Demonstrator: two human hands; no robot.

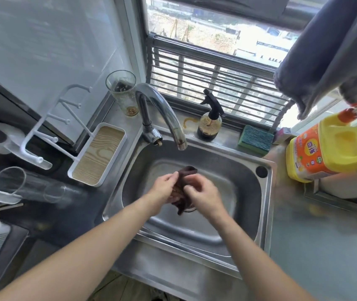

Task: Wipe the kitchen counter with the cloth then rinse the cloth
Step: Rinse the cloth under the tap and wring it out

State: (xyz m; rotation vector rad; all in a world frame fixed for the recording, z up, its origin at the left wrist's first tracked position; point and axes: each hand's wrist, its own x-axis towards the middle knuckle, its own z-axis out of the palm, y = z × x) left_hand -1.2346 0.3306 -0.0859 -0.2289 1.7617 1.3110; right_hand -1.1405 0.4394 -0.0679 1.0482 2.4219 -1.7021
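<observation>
Item: dark brown cloth [187,173], bunched over the stainless sink [227,216] — left hand [164,187] and right hand [203,193] both clenched around it, hiding its middle; drain mostly covered — faucet [162,111] spout above.

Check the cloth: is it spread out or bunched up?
Bunched up. The dark cloth is scrunched between the left hand and right hand over the sink, only crumpled ends showing.

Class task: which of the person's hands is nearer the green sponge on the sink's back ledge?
Right. The right hand is below-left of the sponge; the left hand is farther left.
</observation>
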